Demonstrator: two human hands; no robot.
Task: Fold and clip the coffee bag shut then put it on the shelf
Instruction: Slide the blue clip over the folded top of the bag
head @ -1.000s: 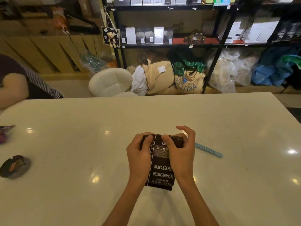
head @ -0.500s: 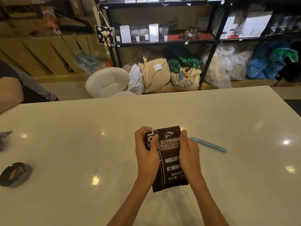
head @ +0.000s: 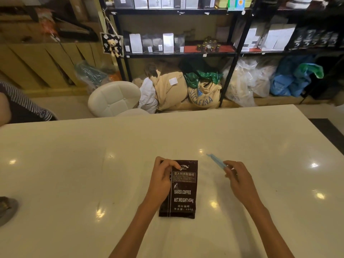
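A dark brown coffee bag (head: 183,194) with white print lies flat on the white table (head: 93,183), its top edge folded over. My left hand (head: 163,175) presses on the bag's upper left corner and holds the fold down. A thin light-blue clip (head: 216,160) lies to the right of the bag, and my right hand (head: 237,180) pinches its near end. The black metal shelf (head: 178,53) stands beyond the table and holds several white and dark bags.
A white padded stool (head: 113,98) stands past the table's far edge. Sacks and plastic bags (head: 202,92) crowd the floor under the shelf. Another person's striped sleeve (head: 28,105) is at the left. A grey round object (head: 7,209) rests at the table's left edge.
My right hand has left the bag and moved right onto the blue clip. The bag has settled flat under my left hand, its top fold held down.
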